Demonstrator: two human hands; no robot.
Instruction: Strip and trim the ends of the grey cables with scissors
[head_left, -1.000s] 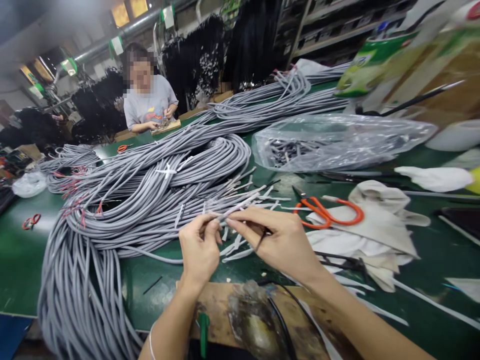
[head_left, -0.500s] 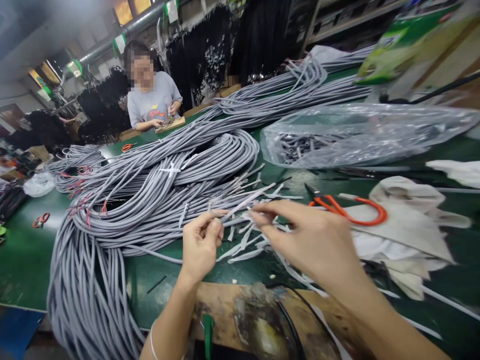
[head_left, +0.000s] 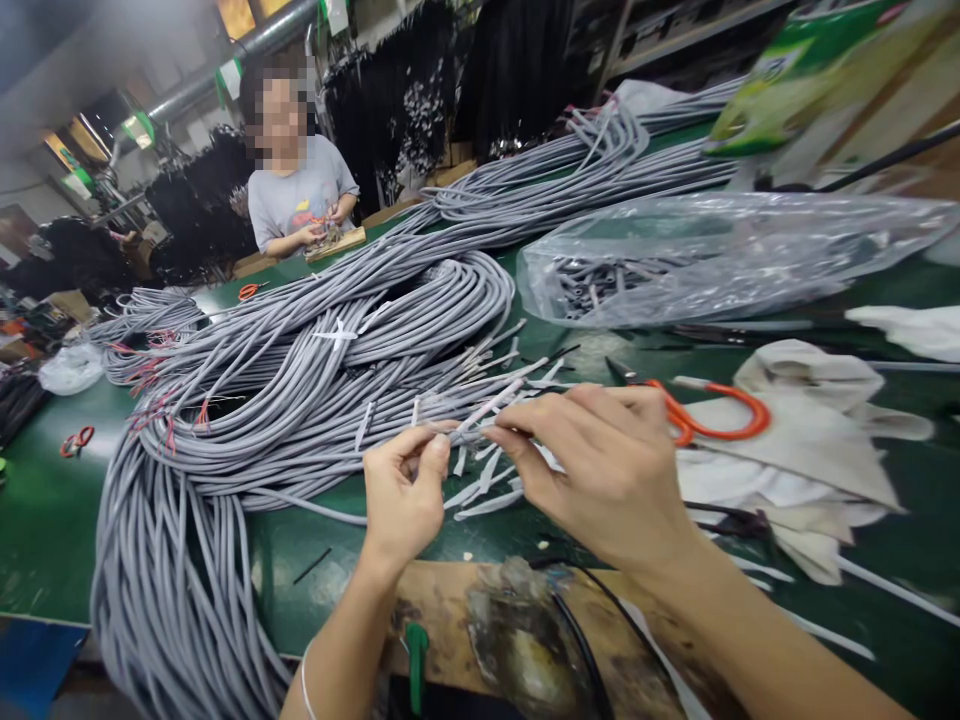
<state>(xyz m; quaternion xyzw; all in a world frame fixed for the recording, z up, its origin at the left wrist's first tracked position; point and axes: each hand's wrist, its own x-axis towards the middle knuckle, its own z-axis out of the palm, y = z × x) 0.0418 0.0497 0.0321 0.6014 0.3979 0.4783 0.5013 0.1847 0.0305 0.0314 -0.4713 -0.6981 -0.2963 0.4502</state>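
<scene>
My left hand (head_left: 405, 490) is closed in a pinch around the end of a grey cable (head_left: 319, 512), which runs in from the heap on its left. The short end of that cable shows between my two hands. My right hand (head_left: 607, 460) has its thumb and fingertips pinched at that tip; the exact contact is partly hidden by the fingers. Behind and below the hands lie white strips (head_left: 491, 468) and more cable ends. The large heap of grey cables (head_left: 300, 400) spreads to the left and behind.
Orange-handled cutters (head_left: 724, 430) and whitish cloths (head_left: 817, 410) lie on the right. A clear plastic bag (head_left: 750, 285) holds short pieces. Nearer me is a stained wooden board (head_left: 442, 600). Small red-handled scissors (head_left: 77, 441) rest at far left. Another person (head_left: 300, 195) works across the table.
My right hand has moved slightly left and its fingertips have closed in on the cable end. My left hand has stayed nearly in place. The view has shifted a little.
</scene>
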